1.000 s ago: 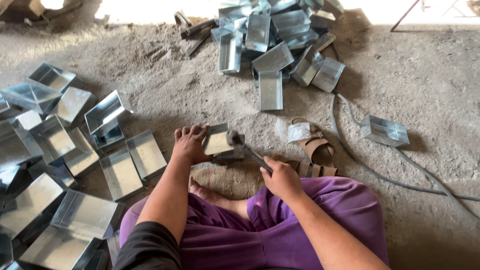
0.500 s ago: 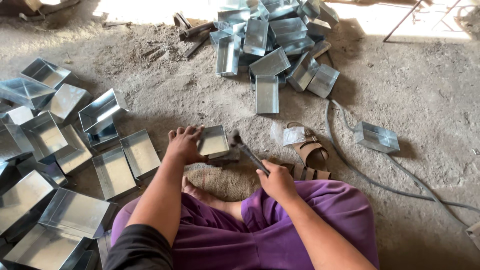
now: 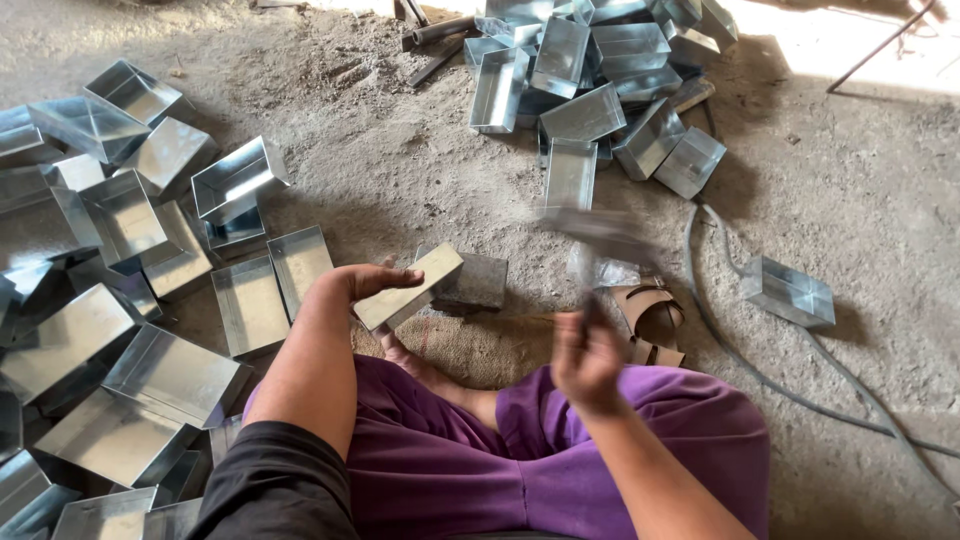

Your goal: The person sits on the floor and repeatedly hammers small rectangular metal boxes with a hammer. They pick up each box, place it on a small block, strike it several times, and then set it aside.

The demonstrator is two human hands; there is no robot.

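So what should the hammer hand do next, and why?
Probably bring the hammer down onto the tin box. The right hand has it raised and blurred above the box, while the left hand steadies that box, tilted, against the metal block on the ground. Where exactly the blow should land I cannot tell.

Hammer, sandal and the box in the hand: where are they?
Hammer (image 3: 600,232), head view, on its blurred head.
Sandal (image 3: 652,305), head view, on its strap.
Box (image 3: 408,288), head view, on its flat side, held by the left hand (image 3: 372,282).
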